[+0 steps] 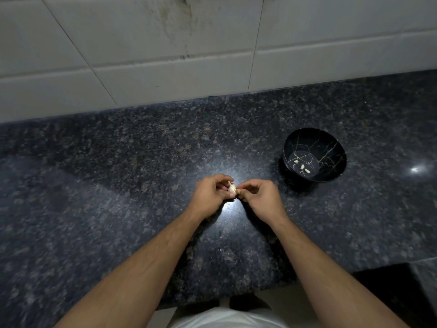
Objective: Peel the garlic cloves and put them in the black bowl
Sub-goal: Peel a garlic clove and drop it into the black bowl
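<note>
Granite counter [118, 176]: black bowl [335, 150] holds peeled cloves [303, 168].

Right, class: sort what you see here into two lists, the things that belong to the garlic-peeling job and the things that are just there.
Part of the job:
left hand
right hand
garlic, pinched between both hands
black bowl
peeled cloves in the bowl

Just there:
counter
tiled wall

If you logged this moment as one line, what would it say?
stage: peeling | left hand: holds pale garlic piece | right hand: pinches its skin | black gold-veined bowl: three peeled cloves
</note>
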